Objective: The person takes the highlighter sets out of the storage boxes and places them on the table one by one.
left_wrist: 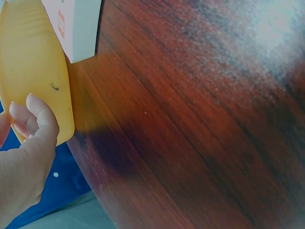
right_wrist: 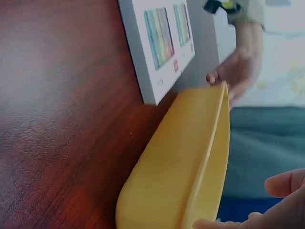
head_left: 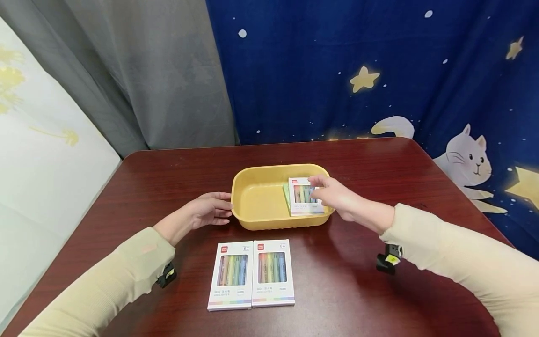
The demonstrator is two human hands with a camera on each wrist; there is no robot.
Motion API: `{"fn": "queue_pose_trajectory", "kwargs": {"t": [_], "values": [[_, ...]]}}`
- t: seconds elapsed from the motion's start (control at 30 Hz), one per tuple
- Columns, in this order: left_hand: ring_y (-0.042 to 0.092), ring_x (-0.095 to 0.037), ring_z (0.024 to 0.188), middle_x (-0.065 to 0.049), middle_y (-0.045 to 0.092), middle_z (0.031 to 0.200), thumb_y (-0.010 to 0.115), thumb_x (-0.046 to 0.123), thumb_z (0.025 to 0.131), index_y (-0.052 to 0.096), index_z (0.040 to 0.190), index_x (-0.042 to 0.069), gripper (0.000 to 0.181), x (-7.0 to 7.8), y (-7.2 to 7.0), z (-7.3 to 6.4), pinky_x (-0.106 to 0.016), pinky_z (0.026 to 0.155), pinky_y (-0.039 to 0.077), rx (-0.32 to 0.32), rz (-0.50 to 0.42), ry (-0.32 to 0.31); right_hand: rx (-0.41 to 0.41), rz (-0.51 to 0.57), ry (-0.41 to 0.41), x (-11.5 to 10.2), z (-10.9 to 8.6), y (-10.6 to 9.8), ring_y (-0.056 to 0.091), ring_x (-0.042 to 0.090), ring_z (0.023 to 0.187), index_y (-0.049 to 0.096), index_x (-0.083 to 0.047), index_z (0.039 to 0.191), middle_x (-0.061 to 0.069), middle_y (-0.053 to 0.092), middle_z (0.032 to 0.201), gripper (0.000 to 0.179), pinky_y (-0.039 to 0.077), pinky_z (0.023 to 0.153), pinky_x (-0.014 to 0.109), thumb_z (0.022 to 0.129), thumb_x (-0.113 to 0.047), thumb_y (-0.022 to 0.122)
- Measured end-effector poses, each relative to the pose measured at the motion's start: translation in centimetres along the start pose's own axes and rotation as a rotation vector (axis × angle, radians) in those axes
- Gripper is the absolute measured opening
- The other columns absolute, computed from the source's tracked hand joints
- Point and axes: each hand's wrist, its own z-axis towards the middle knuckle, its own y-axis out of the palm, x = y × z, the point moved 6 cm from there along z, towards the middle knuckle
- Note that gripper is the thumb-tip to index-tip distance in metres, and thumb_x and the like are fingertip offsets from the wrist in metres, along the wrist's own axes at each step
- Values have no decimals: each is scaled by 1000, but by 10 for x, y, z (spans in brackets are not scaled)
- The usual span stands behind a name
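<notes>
A yellow plastic basket point(head_left: 263, 224) stands on the table. In its right end a white box of highlighters point(head_left: 296, 208) with a clear window leans over a green-edged item point(head_left: 287, 194), mostly hidden. My right hand point(head_left: 337, 199) is over the basket's right rim, fingertips in front of that box; thumb and fingers are apart in the right wrist view. My left hand point(head_left: 210, 209) touches the basket's left end with loosely extended fingers. Two more highlighter boxes, a left one point(head_left: 231, 292) and a right one point(head_left: 273, 290), lie side by side nearer me.
The dark red wooden table point(head_left: 181, 173) has a glossy top. Behind it hang a grey curtain point(head_left: 177, 93) and a blue curtain point(head_left: 294, 70) with stars and a cat. A white patterned cloth point(head_left: 42, 164) borders the left side.
</notes>
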Motion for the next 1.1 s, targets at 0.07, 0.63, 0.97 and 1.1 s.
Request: {"fn": "queue_pose_trajectory", "kwargs": {"t": [0.07, 0.63, 0.97, 1.1], "values": [[59, -9, 70, 0, 60, 80, 47, 2, 91, 26, 135, -3, 50, 0, 0, 0, -28, 69, 53, 1, 1, 0, -8, 45, 46, 3, 7, -3, 30, 32, 127, 24, 3, 140, 19, 23, 146, 53, 25, 106, 50, 90, -2, 39], [59, -9, 69, 0, 59, 79, 50, 3, 90, 28, 135, -3, 50, 0, 1, 2, -28, 68, 53, 8, 7, 0, -1, 113, 174, 22, 42, -1, 18, 27, 135, 18, -6, 146, 13, 18, 150, 57, 15, 110, 50, 95, -18, 41], [58, -9, 68, 0, 59, 79, 50, 3, 89, 29, 134, -2, 50, 0, 0, 2, -27, 66, 53, 24, 13, -5, 37, 184, 179, 23, 50, 3, 20, 26, 135, 18, -6, 145, 13, 20, 149, 55, 16, 110, 49, 96, -20, 39], [58, -9, 69, 0, 59, 79, 50, 3, 90, 29, 134, -2, 49, -1, -1, 1, -28, 68, 53, 28, 16, -7, 37, 195, 161, 19, 51, 8, 22, 26, 134, 21, -4, 144, 13, 23, 148, 54, 16, 110, 50, 96, -19, 39]]}}
